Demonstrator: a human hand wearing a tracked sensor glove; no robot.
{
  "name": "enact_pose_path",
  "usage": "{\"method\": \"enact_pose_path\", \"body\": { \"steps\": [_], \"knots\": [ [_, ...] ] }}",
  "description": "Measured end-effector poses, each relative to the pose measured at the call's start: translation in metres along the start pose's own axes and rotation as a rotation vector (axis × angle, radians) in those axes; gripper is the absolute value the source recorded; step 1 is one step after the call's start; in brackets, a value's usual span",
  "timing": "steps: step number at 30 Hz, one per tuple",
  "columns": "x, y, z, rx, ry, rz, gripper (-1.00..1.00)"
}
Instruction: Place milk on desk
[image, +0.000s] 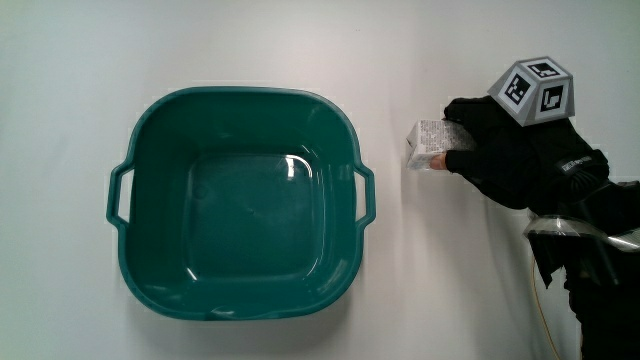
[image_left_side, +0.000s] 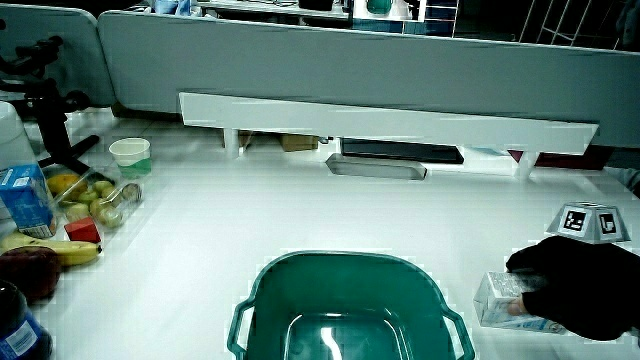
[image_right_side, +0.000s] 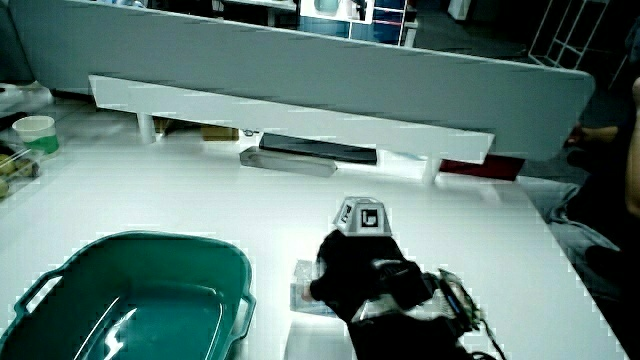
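A big teal basin (image: 240, 205) sits on the white desk (image: 70, 60), handles on two sides, nothing in it. In a side view, near the desk's edge: a blue carton (image_left_side: 27, 197), a banana (image_left_side: 55, 250), a red block (image_left_side: 83, 230), a white cup (image_left_side: 130, 155). A low grey partition (image_left_side: 350, 70) closes off the desk.

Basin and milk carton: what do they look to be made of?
Basin: likely moulded plastic, glossy teal; a bright glint on its floor and one-piece handles suggest that. Milk carton: probably coated paperboard, pale with fine print and crisp box edges, partly covered by the hand, so its finish is unclear.
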Motion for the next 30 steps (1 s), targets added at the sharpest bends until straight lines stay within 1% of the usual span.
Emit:
{"method": "enact_pose_path", "body": {
  "steps": [7, 11, 13, 14, 15, 16, 17, 18, 19, 20, 21, 24, 25, 27, 28, 30],
  "knots": [
    [0.017, 0.013, -0.016, -0.043, 0.036, -0.029, 0.00],
    [0.025, 0.017, -0.023, -0.054, 0.058, -0.041, 0.00],
    [0.027, 0.018, -0.025, -0.060, 0.068, -0.036, 0.00],
    [0.029, 0.018, -0.026, -0.064, 0.087, -0.024, 0.00],
    [0.032, 0.018, -0.026, -0.055, 0.095, -0.032, 0.00],
    [0.033, 0.019, -0.026, -0.054, 0.088, -0.041, 0.00],
    [0.031, 0.018, -0.024, -0.059, 0.087, -0.035, 0.00],
    [0.032, 0.018, -0.025, -0.064, 0.101, -0.031, 0.00],
    [0.034, 0.019, -0.026, -0.068, 0.098, -0.043, 0.00],
    [0.034, 0.019, -0.026, -0.078, 0.115, -0.031, 0.00],
    [0.035, 0.019, -0.027, -0.076, 0.115, -0.036, 0.00],
    [0.037, 0.020, -0.028, -0.090, 0.129, -0.044, 0.00],
    [0.035, 0.020, -0.026, -0.091, 0.130, -0.045, 0.00],
    [0.037, 0.022, -0.029, -0.099, 0.111, -0.054, 0.00],
    [0.037, 0.021, -0.029, -0.097, 0.119, -0.051, 0.00],
    [0.037, 0.020, -0.029, -0.092, 0.110, -0.057, -0.10]
  ]
}}
